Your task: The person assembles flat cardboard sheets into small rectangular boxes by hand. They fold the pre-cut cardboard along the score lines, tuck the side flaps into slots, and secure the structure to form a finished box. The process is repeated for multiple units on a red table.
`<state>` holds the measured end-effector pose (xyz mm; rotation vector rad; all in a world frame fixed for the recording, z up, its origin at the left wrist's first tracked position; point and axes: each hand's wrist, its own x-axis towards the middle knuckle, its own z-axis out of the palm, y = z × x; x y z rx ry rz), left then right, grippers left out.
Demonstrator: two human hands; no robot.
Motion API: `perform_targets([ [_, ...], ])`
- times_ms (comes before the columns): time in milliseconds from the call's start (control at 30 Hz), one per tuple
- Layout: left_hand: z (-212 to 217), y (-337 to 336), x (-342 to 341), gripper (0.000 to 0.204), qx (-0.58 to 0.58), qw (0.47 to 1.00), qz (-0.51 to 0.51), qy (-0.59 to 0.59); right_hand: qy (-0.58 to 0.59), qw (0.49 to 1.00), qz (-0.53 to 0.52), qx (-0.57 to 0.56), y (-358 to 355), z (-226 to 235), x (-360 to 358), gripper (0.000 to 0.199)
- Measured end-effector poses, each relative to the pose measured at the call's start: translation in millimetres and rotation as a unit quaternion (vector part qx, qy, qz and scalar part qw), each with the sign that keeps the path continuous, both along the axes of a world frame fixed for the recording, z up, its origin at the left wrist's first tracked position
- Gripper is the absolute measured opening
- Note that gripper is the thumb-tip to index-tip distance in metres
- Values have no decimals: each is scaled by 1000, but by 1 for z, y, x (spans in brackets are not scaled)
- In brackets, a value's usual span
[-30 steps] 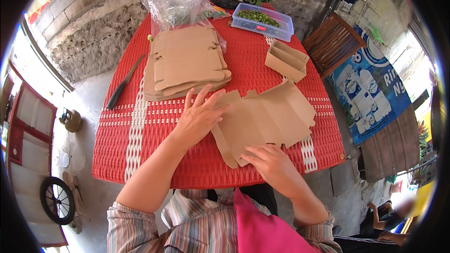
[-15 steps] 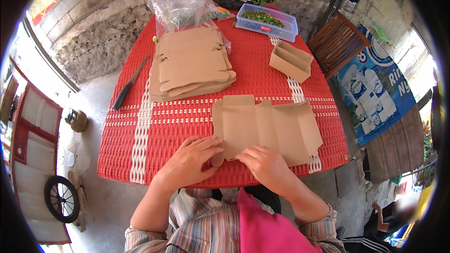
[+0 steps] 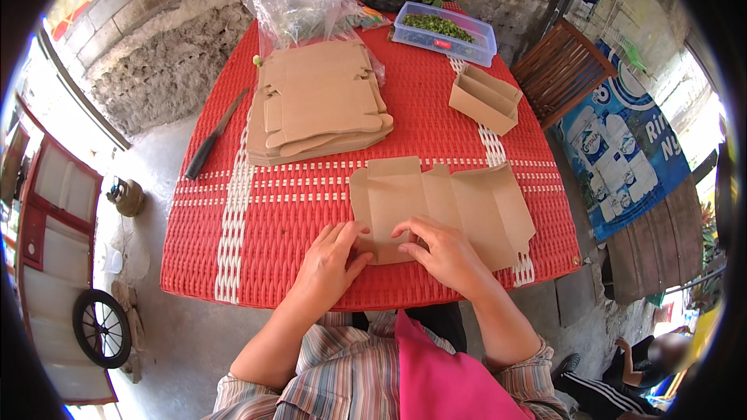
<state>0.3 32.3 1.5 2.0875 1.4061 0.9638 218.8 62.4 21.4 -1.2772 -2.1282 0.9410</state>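
Observation:
A partly creased sheet of brown cardboard (image 3: 441,201), a box blank with flaps, lies on the red woven table near its front edge. My left hand (image 3: 331,263) rests at the sheet's near left corner, fingers stretched and thumb apart. Over the near edge, my right hand (image 3: 445,255) is curved, with a gap between thumb and forefinger; it holds nothing. Whether the left fingertips press the small corner flap cannot be seen. Behind the sheet to the left is a stack of flat cardboard blanks (image 3: 319,97).
On the red table (image 3: 296,241), a knife (image 3: 216,134) lies at left. An assembled cardboard box (image 3: 484,99) stands at right, before a clear plastic tub (image 3: 475,48) of chopped greens. A plastic bag (image 3: 299,4) sits at the back. A wooden chair (image 3: 562,70) stands beyond the right edge.
Both hands have lifted slightly off the cardboard's near edge. My right hand has opened its pinch and moved up and left. The rounded corner flap by my left hand no longer shows.

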Motion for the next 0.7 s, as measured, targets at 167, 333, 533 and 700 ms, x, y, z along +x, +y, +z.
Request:
perform_targets([
  [167, 1, -2, 5, 26, 118, 990, -3, 82, -90, 970, -27, 226, -6, -17, -5, 17],
  [333, 4, -15, 1, 35, 43, 993, -84, 76, -135, 954, 36, 267, -18, -23, -12, 21],
  [533, 3, -37, -1, 50, 87, 981, -74, 160, -157, 954, 38, 252, -45, -17, -4, 35],
  [700, -2, -40, 5, 52, 74, 982, -56, 164, -170, 936, 57, 304, -49, -23, 1, 36],
])
